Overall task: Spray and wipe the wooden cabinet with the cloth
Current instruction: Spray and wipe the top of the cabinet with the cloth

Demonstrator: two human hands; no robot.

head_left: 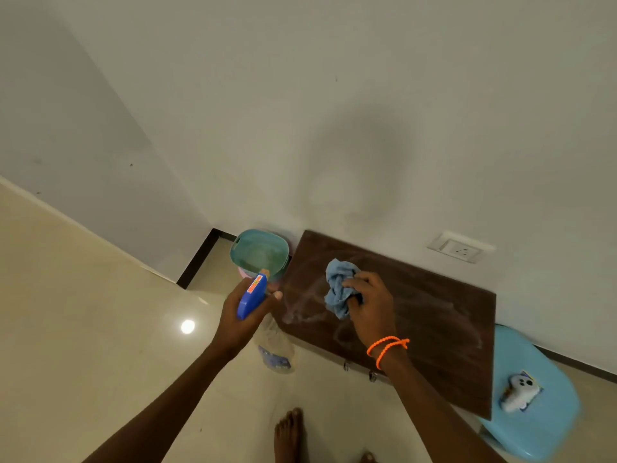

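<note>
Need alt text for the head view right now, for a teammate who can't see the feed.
The right hand presses a crumpled blue cloth onto the streaky dark wooden cabinet top while the left hand holds a blue-headed spray bottle beside it. A teal bucket stands at the cabinet's left end.

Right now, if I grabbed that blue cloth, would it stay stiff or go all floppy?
Probably floppy: the cloth sits bunched and wrinkled in the right hand, with a loose end drooping. It likely feels light. It may be a bit damp, since streaks show on the wooden cabinet.
</note>
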